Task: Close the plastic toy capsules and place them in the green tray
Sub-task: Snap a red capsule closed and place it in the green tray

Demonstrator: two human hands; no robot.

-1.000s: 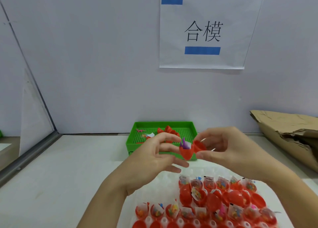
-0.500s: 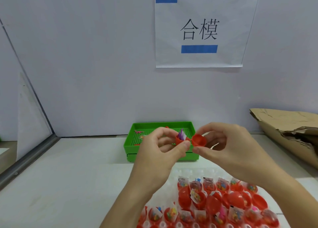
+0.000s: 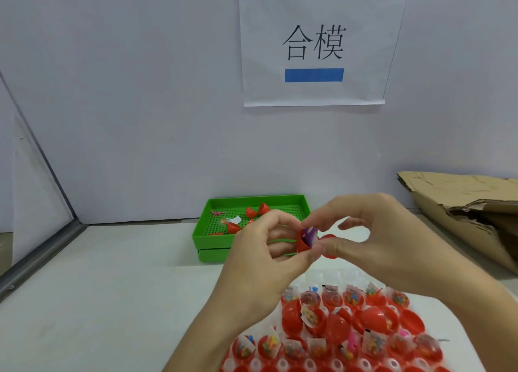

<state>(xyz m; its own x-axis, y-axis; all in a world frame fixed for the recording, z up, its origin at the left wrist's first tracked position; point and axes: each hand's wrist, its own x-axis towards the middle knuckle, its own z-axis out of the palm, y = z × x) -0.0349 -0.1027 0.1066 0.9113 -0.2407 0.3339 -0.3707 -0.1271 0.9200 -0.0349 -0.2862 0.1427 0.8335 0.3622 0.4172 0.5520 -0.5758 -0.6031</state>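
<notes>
Both hands [image 3: 269, 262] and forearms are bare, without sleeves.

A: What's hidden?
B: Left hand [image 3: 269, 262] covers the tray's [image 3: 215, 206] front right corner and most of the open capsule half [image 3: 304, 241]. Right thumb hides part of the cap [image 3: 329, 238].
A: Toy inside?
B: Purple bit [image 3: 309, 232], too small to tell what.
A: Cut off?
B: Capsule rack [image 3: 420, 304] runs off the bottom edge, forearms cover its middle. Cardboard [image 3: 462, 203] and the sign's [image 3: 314, 49] top leave the frame.
</notes>
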